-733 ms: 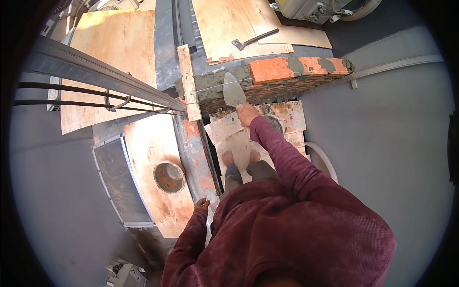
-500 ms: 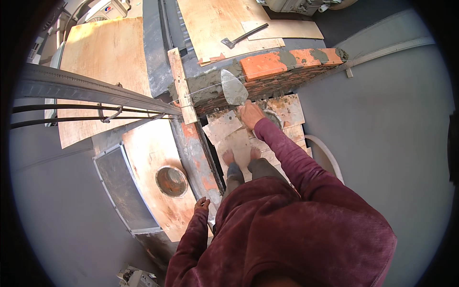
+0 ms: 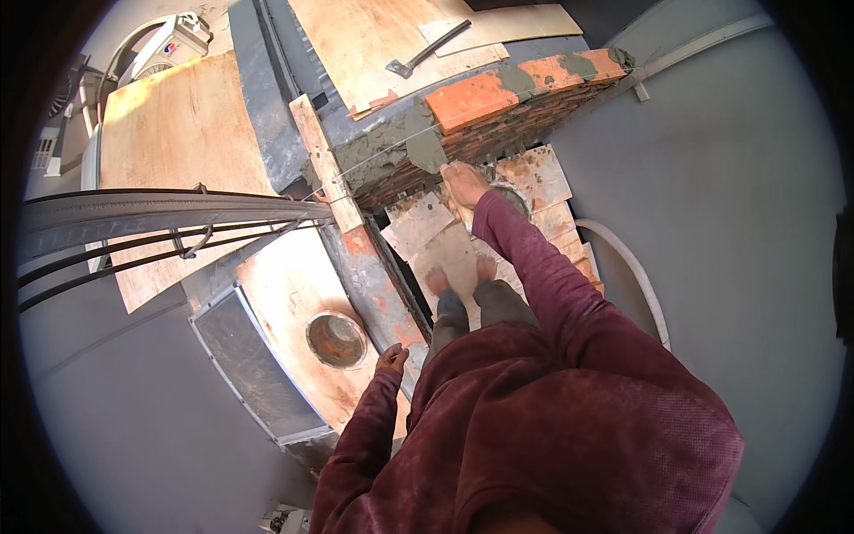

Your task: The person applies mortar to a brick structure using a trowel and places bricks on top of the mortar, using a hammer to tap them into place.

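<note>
My right hand (image 3: pixel 464 185) grips a trowel (image 3: pixel 425 147), its mortar-smeared blade against the wet mortar (image 3: pixel 377 153) at the face of the brick wall. Orange bricks (image 3: pixel 467 98) lie along the top, with a string stretched across them from a wooden plank (image 3: pixel 325 160). Behind my right hand a round container (image 3: pixel 517 204) is partly hidden. My left hand (image 3: pixel 392 358) hangs by the narrow ledge (image 3: pixel 368 282), fingers closed; whether they hold anything is too small to tell. A metal bucket (image 3: pixel 336 340) sits on plywood beside it.
Plywood sheets (image 3: pixel 182 142) lie left and beyond the wall, with a black hatchet (image 3: pixel 427 49) on one. A metal post (image 3: pixel 151 205) and cables cross the left. My bare feet stand on boards (image 3: pixel 418 227) beside a dark gap. An outdoor unit (image 3: pixel 169 49) stands far left.
The trowel blade has moved onto the mortar face of the wall, pointing more steeply into it. The view has shifted, moving the wall up and left in the picture.
</note>
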Available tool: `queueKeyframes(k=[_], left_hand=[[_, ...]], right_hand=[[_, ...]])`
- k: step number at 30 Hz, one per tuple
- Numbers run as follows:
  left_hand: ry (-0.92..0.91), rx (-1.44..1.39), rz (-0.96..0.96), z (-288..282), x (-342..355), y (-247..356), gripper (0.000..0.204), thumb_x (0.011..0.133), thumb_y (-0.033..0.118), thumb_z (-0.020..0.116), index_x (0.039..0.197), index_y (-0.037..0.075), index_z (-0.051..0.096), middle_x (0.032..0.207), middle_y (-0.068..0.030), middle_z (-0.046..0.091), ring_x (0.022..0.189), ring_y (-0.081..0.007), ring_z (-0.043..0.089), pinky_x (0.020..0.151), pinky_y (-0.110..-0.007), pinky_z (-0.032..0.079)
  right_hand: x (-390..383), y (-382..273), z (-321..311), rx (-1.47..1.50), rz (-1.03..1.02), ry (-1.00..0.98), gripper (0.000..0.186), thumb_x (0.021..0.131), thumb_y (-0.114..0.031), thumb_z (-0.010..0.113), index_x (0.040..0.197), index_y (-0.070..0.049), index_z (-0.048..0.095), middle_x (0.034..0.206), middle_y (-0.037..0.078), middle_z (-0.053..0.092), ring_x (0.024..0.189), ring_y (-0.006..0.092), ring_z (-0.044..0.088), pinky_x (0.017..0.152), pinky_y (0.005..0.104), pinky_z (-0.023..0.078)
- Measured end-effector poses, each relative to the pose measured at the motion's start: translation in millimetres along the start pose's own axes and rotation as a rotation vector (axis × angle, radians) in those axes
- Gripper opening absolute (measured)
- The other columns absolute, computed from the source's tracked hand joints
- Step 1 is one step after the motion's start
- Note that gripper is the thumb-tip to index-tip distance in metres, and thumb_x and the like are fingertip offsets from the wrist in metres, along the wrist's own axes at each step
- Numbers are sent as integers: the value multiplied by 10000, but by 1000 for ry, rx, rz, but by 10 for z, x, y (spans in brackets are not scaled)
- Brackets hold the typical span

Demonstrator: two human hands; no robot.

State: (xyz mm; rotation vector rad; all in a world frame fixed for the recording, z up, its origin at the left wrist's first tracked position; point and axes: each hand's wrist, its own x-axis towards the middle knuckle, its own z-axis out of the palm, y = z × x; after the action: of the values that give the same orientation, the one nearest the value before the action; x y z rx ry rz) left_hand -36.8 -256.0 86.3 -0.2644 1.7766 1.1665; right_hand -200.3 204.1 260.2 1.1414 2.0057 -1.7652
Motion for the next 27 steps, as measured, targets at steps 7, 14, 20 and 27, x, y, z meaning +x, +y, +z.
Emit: queueKeyframes(k=[7,14,20,27], left_hand=[[-18,23,-12,-35,37,-56,591,843,307,758,1291,-27,565,1163,-137,652,1057,-218,623,940,-338,487],[-339,259,-107,116,147,64,726,843,452,711,1418,75,479,1441,-188,468,1320,-314,467,1084,-395,397],[-899,830,185,498,422,-198,759,825,599,632,1469,258,422,1557,-208,271,1440,-356,272,1175,-387,258],[-1071,1411,581,473,495,-89,800,791,634,643,1482,330,378,1582,-238,158,1430,-476,193,1173,-461,236]], right_hand=[[7,-201,147,-64,78,-166,327,998,-326,409,952,-12,489,738,106,521,524,207,550,428,388,470],[188,243,136,-900,-456,-17,427,982,-313,428,1014,81,589,930,269,669,840,417,667,786,497,520],[-267,122,54,-741,-248,8,401,967,-301,470,1053,85,541,972,320,644,929,461,644,798,516,511],[-767,1798,-58,-318,34,118,404,941,-303,484,1063,75,563,1003,256,670,942,437,647,831,504,501]])
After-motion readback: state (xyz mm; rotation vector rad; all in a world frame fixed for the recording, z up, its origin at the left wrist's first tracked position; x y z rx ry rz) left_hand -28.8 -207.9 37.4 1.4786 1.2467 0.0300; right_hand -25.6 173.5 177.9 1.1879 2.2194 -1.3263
